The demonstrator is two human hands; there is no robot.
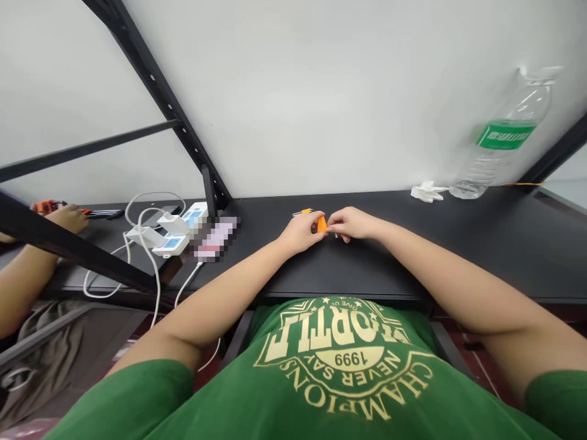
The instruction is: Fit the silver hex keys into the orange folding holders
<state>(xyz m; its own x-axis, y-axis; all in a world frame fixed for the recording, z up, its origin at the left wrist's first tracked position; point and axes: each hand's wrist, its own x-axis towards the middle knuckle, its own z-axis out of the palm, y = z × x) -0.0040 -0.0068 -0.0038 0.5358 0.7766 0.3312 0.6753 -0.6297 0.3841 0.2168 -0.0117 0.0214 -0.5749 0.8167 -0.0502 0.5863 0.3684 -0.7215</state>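
Observation:
My left hand (302, 231) is closed around a small orange piece (321, 224), which shows between the thumb and the fingers. Its exact kind is too small to make out. Just behind the knuckles, an orange end with thin pale, metallic-looking bars (301, 213) sticks out; whether it belongs to the same object I cannot tell. My right hand (351, 223) is pinched, its fingertips right beside the orange piece. A tiny pale tip (336, 235) shows under those fingers, and the rest is hidden. Both hands are low over the black tabletop (389, 269).
At back right a large clear bottle (499, 143) with a green label stands near crumpled white tissue (428, 192). On the left are a power strip (181, 229) with white cables and a blurred phone (215, 238). Beyond the black frame post (160, 91), another person's hand (68, 219) rests near orange-and-black items.

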